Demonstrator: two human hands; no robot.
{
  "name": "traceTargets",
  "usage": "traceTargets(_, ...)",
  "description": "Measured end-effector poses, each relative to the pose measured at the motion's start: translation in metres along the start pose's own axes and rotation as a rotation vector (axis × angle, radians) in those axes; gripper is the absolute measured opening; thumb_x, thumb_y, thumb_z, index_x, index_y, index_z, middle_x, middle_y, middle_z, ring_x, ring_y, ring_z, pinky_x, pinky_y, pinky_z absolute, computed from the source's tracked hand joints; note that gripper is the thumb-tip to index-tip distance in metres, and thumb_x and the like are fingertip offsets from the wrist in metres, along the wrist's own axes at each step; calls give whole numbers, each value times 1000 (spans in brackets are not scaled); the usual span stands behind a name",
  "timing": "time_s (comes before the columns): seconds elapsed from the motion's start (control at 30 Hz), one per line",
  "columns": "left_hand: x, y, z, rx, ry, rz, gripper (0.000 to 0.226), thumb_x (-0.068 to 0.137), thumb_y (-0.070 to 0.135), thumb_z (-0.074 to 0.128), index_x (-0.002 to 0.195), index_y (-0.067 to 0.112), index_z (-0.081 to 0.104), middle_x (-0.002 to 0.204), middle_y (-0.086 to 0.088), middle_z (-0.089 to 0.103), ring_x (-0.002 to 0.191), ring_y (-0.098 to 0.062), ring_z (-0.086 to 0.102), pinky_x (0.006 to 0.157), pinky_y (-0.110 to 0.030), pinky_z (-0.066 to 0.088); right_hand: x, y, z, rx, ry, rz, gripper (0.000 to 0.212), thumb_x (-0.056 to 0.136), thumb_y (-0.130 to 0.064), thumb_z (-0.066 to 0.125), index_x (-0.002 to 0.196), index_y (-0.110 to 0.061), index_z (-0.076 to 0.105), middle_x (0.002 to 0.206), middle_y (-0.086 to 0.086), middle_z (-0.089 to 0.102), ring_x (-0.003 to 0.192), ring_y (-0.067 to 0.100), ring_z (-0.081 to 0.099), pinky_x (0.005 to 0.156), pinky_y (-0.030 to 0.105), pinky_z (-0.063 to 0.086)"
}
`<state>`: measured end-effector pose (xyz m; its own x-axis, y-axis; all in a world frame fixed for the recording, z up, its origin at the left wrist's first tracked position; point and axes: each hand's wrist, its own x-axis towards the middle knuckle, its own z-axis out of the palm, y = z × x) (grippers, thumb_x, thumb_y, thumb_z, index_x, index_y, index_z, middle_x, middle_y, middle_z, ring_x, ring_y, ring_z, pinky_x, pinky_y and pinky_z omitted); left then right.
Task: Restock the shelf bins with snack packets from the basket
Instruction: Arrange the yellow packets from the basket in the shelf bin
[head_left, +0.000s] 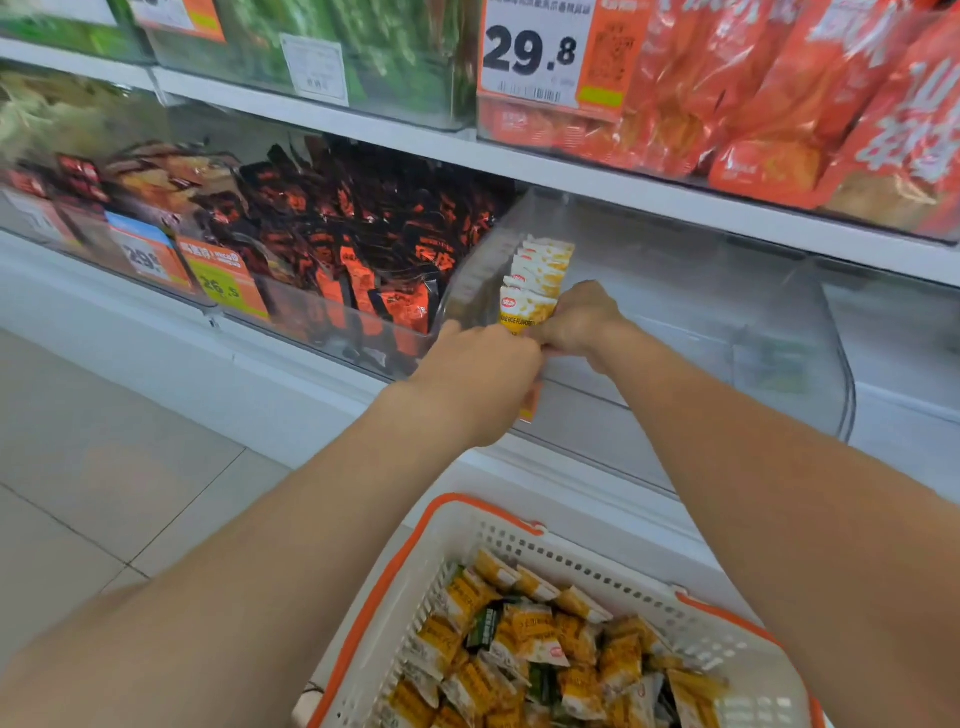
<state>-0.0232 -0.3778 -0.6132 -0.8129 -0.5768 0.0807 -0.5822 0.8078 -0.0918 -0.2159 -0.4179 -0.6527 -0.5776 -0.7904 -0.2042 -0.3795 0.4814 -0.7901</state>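
Snack packets (524, 306) held at the clear bin (826, 322).
Clamped between left hand (483, 364) and right hand (582, 322), close together, 12 o'clock of the basket (470, 540); keep upright, press back onto the row (543, 254) along the bin's 9 o'clock wall.

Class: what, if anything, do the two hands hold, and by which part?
Both the left hand and the right hand pinch one packet by its lower edge, one at each bottom corner.
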Motion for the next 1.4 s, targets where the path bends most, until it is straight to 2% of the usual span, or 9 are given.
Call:
traceTargets(0.1, 0, -1, 0, -15, -5, 9, 46, 92, 2, 54, 132, 24, 59, 120, -5, 63, 113, -32, 60, 86, -42, 30, 3, -9, 2, 21, 108, 14, 47, 40, -19, 95, 81, -9, 75, 87, 6, 76, 79, 19, 75, 71, 40, 65)
traceTargets(0.23, 1, -2, -1, -26, -3, 10, 46, 91, 0, 53, 129, 24, 59, 117, -4, 63, 113, -31, 60, 88, -43, 32, -8, -18, 6, -149, 177, -61, 38, 57, -28, 91, 78, -17, 61, 87, 2, 63, 68, 6, 58, 46, 7, 42)
traceTargets(0.43, 0, -1, -1, -25, -13, 20, 40, 92, 1, 54, 125, 24, 58, 111, -3, 60, 113, -31, 59, 83, -40, 27, -31, -16, 0, -189, 150, -23, 40, 73, -32, 89, 72, -17, 52, 67, -1, 55, 49, 11, 58, 39, 20, 46)
traceTargets(0.63, -4, -1, -2, -24, 21, 2, 38, 91, 1, 55, 122, 22, 60, 106, -6, 65, 105, -33, 62, 79, -39, 30, -38, -10, -2, 16, -68, 36, 16, 72, -12, 79, 84, -4, 73, 75, 16, 76, 65, 28, 76, 69, 42, 65)
traceTargets(0.83, -15, 10, -6, -116, 230, -170, 39, 88, 17, 71, 121, 14, 51, 121, -11, 53, 111, -35, 51, 76, -41, 41, -93, 2, -27, -210, 231, -376, 12, 85, -23, 62, 84, -21, 74, 70, -4, 71, 73, 16, 66, 73, 25, 52)
traceTargets(0.93, -29, 25, -2, -204, 328, -271, 23, 89, 28, 68, 104, 17, 54, 98, -9, 61, 96, -37, 61, 66, -40, 43, -151, 20, -38, -282, 344, -655, 12, 84, -28, 60, 92, -27, 68, 77, -9, 67, 65, 8, 57, 69, 27, 48)
traceTargets(1.17, -59, 72, 70, -256, -376, -209, 18, 94, 34, 63, 108, 21, 64, 111, -6, 62, 101, -32, 64, 83, -41, 55, -229, 98, -45, -699, -98, -538, 22, 88, -36, 52, 103, -29, 67, 94, -5, 69, 85, 19, 65, 73, 40, 58)
traceTargets(1.27, -68, 89, 119, -106, -464, -82, 14, 97, 20, 53, 101, 16, 66, 94, -5, 65, 89, -28, 66, 78, -43, 60, -239, 129, -43, -858, -264, -427, 21, 93, -33, 51, 108, -25, 64, 101, 3, 66, 91, 25, 64, 75, 42, 58)
traceTargets(1.4, -86, 102, 183, -50, -623, 3, 23, 102, 12, 48, 101, 11, 70, 88, -3, 64, 83, -22, 63, 71, -37, 56, -240, 145, -36, -1043, -411, -405, 15, 96, -23, 50, 81, -23, 49, 82, 1, 51, 68, 22, 56, 54, 33, 45)
